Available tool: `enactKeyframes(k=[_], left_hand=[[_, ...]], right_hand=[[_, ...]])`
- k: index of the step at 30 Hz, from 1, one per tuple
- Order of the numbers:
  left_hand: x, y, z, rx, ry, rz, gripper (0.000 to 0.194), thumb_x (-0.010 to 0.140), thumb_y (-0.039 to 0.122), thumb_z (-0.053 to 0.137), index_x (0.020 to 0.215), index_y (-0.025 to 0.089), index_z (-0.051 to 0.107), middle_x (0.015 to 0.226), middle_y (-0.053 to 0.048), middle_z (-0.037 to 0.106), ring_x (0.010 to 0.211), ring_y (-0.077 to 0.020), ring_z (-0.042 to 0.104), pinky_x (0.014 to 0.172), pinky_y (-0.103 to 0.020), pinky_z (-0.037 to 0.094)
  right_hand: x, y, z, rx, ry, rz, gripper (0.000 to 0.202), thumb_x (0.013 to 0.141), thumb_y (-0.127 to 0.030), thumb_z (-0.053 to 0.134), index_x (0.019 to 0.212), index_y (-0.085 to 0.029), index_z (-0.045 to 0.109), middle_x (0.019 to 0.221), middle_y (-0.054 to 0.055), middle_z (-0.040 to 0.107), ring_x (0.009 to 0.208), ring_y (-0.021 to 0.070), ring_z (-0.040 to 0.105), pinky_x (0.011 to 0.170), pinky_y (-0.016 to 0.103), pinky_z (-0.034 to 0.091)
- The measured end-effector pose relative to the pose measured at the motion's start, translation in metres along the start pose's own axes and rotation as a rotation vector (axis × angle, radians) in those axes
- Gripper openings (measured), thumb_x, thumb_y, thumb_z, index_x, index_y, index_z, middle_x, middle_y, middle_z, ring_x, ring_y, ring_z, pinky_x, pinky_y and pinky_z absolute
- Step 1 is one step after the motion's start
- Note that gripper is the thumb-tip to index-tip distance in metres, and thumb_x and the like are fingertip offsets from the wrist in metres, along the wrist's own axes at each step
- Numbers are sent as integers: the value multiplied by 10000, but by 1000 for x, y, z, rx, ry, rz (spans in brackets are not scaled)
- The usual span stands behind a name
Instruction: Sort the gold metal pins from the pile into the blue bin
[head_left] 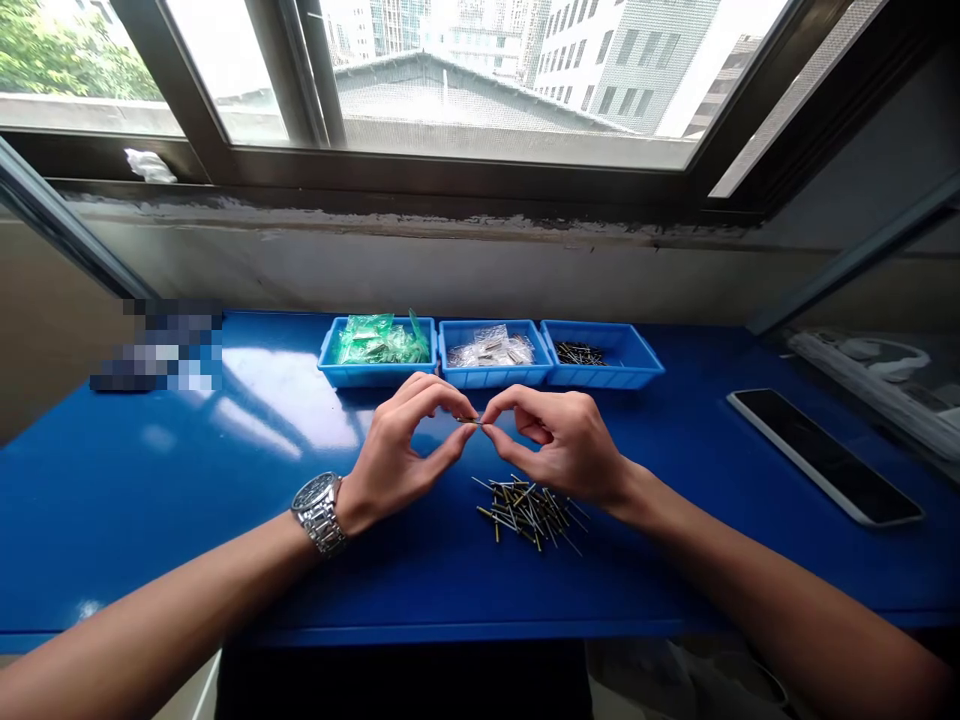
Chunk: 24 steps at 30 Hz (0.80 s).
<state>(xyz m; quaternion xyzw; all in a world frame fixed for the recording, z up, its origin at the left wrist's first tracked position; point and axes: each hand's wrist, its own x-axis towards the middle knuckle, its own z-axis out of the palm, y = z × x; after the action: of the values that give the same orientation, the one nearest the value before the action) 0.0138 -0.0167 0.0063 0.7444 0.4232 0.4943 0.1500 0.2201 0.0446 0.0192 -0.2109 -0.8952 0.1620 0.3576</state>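
My left hand (401,440) and my right hand (562,435) meet fingertip to fingertip above the table. Between them they pinch a small thin metal pin (470,420), one end in each hand; its details are too small to make out. On the tabletop, just below my right hand, lies a loose pile of thin pins (532,510) with brass-coloured and silvery parts. A metal-banded wristwatch (319,512) is on my left wrist.
Three blue bins stand in a row behind my hands: one with green plastic bags (379,340), one with clear bags (491,348), one with dark pins (581,354). A phone (825,455) lies on the blue table (187,520) at right. Windows rise beyond.
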Motion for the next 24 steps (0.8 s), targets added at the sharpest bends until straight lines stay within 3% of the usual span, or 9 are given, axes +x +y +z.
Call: enactKeyframes(k=[6,11,17,24], left_hand=[[-1,-1,2,-8,-64,-24,30,949,198,653,972,183,663,970,-65,674,909,-192,617,800,-333,528],[-2,-1,2,-30,-142,4,45,950,190,635,981,176,663,978,-76,668,906,-197,611,804,-336,524],[0,0,0,-33,-46,-15,28,940,184,660,964,170,660,959,-63,671,904,-182,616,791,-324,522],[0,2,-1,-32,-17,13,42,930,162,661,971,170,660,953,-64,677,901,-183,618,784,-331,532]], right_hand=[[0,-7,0,10,78,-56,89,910,-247,689,908,-158,696,580,-78,445,476,56,366,489,206,354],[-2,-10,3,16,64,-100,78,915,-234,684,909,-157,699,588,-75,471,476,54,342,499,209,357],[1,-8,-3,-1,88,-53,101,924,-264,679,906,-165,692,575,-77,437,476,59,369,487,205,355],[0,0,4,47,-46,-8,70,890,-220,693,925,-159,693,603,-73,465,491,56,371,491,204,334]])
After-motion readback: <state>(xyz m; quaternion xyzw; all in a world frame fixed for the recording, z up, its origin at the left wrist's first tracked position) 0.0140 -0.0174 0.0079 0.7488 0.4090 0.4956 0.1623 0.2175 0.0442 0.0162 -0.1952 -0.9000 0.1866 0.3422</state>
